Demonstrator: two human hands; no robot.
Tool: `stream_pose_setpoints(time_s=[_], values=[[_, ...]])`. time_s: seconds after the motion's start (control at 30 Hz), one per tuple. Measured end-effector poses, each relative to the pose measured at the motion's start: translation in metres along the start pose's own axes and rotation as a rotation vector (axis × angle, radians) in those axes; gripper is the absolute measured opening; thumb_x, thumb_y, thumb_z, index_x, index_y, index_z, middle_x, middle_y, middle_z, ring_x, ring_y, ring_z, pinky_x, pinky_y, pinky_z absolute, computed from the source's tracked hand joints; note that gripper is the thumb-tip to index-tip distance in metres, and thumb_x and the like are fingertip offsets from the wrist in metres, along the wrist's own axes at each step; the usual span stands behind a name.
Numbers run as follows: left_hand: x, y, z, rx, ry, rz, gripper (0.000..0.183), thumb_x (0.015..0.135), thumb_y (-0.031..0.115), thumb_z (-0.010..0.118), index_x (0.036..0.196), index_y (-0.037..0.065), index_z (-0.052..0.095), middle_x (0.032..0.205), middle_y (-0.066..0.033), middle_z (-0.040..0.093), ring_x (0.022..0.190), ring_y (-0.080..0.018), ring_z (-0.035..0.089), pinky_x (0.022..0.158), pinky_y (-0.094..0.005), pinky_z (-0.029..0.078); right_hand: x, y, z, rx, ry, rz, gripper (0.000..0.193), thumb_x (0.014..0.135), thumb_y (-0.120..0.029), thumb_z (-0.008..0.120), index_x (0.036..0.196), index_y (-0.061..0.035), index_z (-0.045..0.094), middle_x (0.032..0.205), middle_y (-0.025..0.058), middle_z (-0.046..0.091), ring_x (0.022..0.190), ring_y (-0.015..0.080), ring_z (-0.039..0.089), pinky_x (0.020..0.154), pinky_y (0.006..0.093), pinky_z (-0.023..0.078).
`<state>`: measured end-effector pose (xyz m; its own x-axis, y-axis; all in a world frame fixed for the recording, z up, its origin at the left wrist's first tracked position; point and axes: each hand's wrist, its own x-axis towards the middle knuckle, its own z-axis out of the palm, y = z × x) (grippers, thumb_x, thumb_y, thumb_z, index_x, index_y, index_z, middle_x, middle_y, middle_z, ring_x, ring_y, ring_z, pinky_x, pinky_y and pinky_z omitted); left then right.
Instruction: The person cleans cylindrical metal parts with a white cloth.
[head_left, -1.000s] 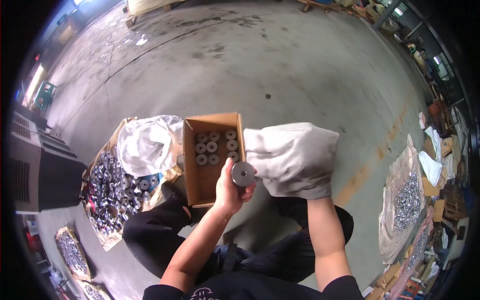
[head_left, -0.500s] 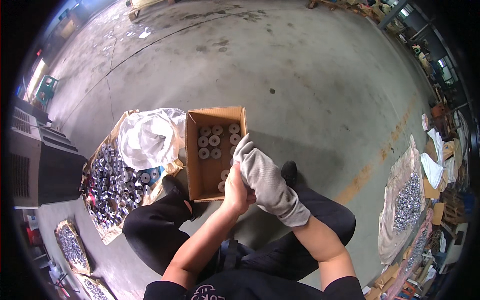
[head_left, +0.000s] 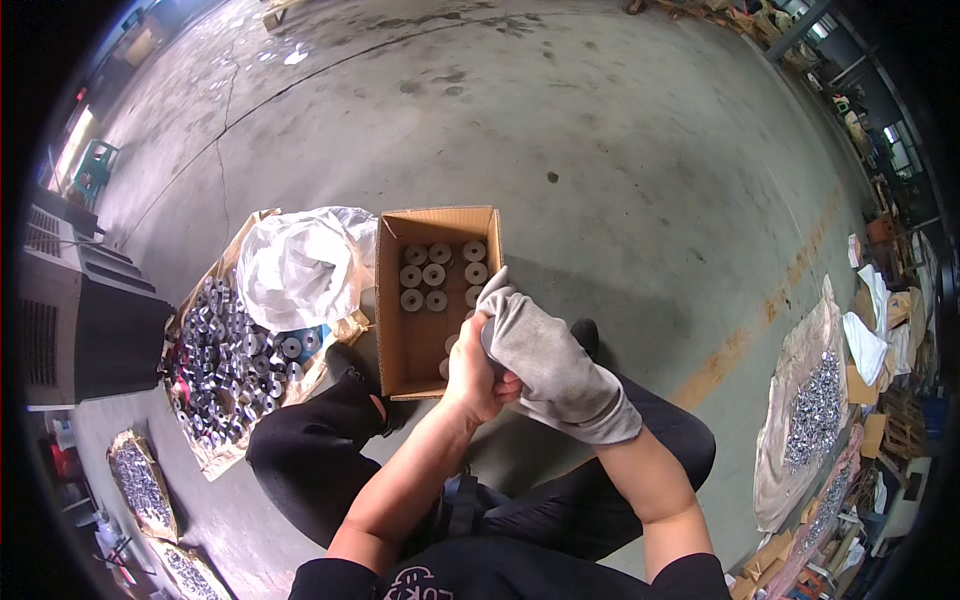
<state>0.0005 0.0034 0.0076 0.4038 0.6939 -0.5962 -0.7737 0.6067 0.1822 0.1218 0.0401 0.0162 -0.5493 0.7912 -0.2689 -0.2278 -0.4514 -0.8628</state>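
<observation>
My bare left hand (head_left: 471, 374) is closed on the finger end of a grey knitted work glove (head_left: 548, 352). The glove covers my right hand, and its cuff reaches the wrist. Its cloth looks loose and creased, so the right fingers inside it cannot be made out. Both hands meet over the near right corner of an open cardboard box (head_left: 391, 345). Inside stand grey metal rings (head_left: 434, 275) with centre holes, in rows on the left and right. My hands and the glove hide some of the rings at the right side.
Left of the box, many loose metal rings (head_left: 235, 365) lie on a spread sack, beside a crumpled white plastic bag (head_left: 300, 270). A dark grey machine housing (head_left: 110, 330) stands farther left. At right, small metal parts (head_left: 815, 410) lie on another sack. My legs flank the box.
The glove has slid a little down toward my right forearm and looks more bunched. My left hand keeps its grip on the finger end. The view has shifted slightly.
</observation>
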Motion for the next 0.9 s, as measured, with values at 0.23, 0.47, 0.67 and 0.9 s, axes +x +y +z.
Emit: stream_pose_setpoints(time_s=[0.23,0.47,0.67,0.9], values=[[-0.001,-0.021,0.028,0.114,0.199,0.364,0.049,0.095,0.038,0.026,0.132,0.012,0.043,0.125,-0.0063,0.052,0.115,-0.0220,0.050,0.097,-0.0370,0.041,0.012,0.004,0.002,-1.523,0.147,-0.641,0.010,0.075,-0.009,0.056,0.083,-0.0039,0.059,0.079,0.0094,0.058,0.074,0.0202,0.059,0.059,0.0281,0.048],[0.008,-0.020,0.005,0.063,0.107,0.277,0.047,0.089,0.047,0.031,0.112,0.014,0.054,0.081,-0.0028,0.056,0.050,-0.0137,0.046,0.036,-0.0257,0.033,-0.003,-0.025,0.002,-1.508,0.065,-0.560,0.027,0.069,-0.013,0.062,0.094,-0.0014,0.058,0.089,0.0144,0.057,0.084,0.0283,0.058,0.075,0.0378,0.047],[0.007,-0.008,0.007,-0.111,0.136,0.130,0.040,0.087,0.051,0.037,0.089,0.016,0.055,0.063,-0.0005,0.050,0.035,-0.0124,0.036,0.030,-0.0250,0.021,-0.004,-0.018,0.002,-1.421,-0.214,-0.784,0.059,0.059,-0.012,0.065,0.112,0.0062,0.047,0.108,0.0214,0.050,0.101,0.0314,0.053,0.088,0.0354,0.044],[0.013,-0.026,0.008,0.042,0.281,0.385,0.041,0.087,0.050,0.042,0.095,0.013,0.056,0.068,-0.0028,0.055,0.038,-0.0136,0.045,0.030,-0.0263,0.030,0.013,0.025,0.000,-0.244,0.241,-0.075,0.028,0.067,-0.009,0.060,0.094,-0.0017,0.056,0.094,0.0152,0.056,0.093,0.0237,0.055,0.082,0.0290,0.046]])
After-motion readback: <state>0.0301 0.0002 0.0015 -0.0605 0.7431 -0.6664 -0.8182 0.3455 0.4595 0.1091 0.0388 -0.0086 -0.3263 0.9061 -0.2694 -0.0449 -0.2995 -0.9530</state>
